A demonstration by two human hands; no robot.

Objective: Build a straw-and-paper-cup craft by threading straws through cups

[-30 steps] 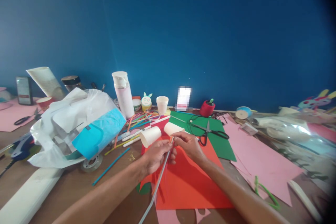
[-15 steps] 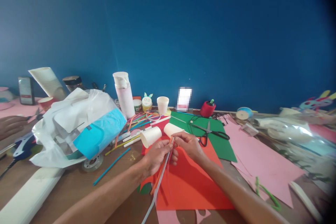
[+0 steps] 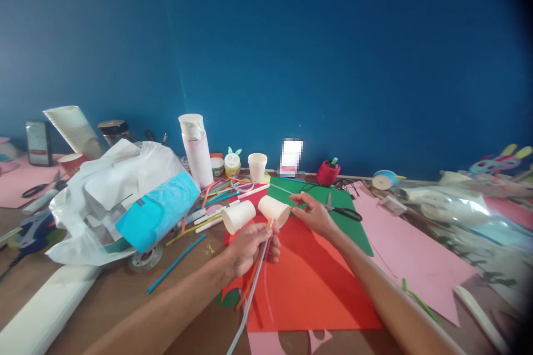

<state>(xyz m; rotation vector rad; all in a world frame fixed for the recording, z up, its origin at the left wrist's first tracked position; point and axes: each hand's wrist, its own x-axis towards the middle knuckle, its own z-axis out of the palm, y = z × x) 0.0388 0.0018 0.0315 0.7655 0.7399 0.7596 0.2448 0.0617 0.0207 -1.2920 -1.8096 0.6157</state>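
L hand (image 3: 250,247) clamped on a small bundle — thumb + forefinger pinching a pale strand (image 3: 250,295) w/ an orange strip (image 3: 247,288) alongside. Upper ends poke just above the pinch; tails run down over the red sheet (image 3: 316,277), the pale one longest, past its near edge. Exact no. of strands: can't tell.

R hand (image 3: 314,213) apart from L, thumb & fingers spread, no strand seen in it. Fingertips over the green sheet (image 3: 353,236), right by the rim of the R-side lying cup (image 3: 271,209); touching or not, can't tell. Scissors (image 3: 348,213) lie just beyond, partly hidden by R hand.

Tips on the hold (my judgement): pinch close under the ends so they stay level & don't fan out. Firm but light — strands look thin, prob. crease if squeezed hard. Long tail could drag the bundle askew; best kept loose, clear of the forearm. R fingers: mind the cup, prob. light enough to roll if nudged.
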